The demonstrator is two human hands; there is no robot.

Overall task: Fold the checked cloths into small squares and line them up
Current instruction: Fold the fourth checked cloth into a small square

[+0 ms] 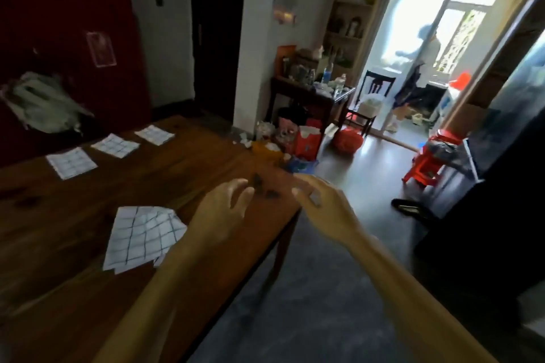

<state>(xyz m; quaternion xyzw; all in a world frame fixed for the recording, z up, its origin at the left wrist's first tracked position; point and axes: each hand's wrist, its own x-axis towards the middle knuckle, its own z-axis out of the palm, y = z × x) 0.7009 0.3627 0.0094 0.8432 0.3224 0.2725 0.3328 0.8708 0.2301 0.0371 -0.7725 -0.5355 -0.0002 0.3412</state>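
Observation:
Three folded checked cloths lie in a row on the wooden table point(73, 230) near its far edge: one point(71, 163) at the left, one point(115, 145) in the middle and one point(154, 134) at the right. A larger, loosely folded checked cloth point(141, 237) lies nearer to me. My left hand point(221, 209) hovers just right of it with relaxed fingers, holding nothing. My right hand point(321, 203) is raised beyond the table's right edge, fingers loosely curled and empty.
The table's right edge point(283, 233) runs diagonally, with grey floor beyond it. Bags and clutter point(295, 138) sit past the far corner, a red stool point(427, 162) stands at the right, and a person stands in the bright doorway point(424, 56).

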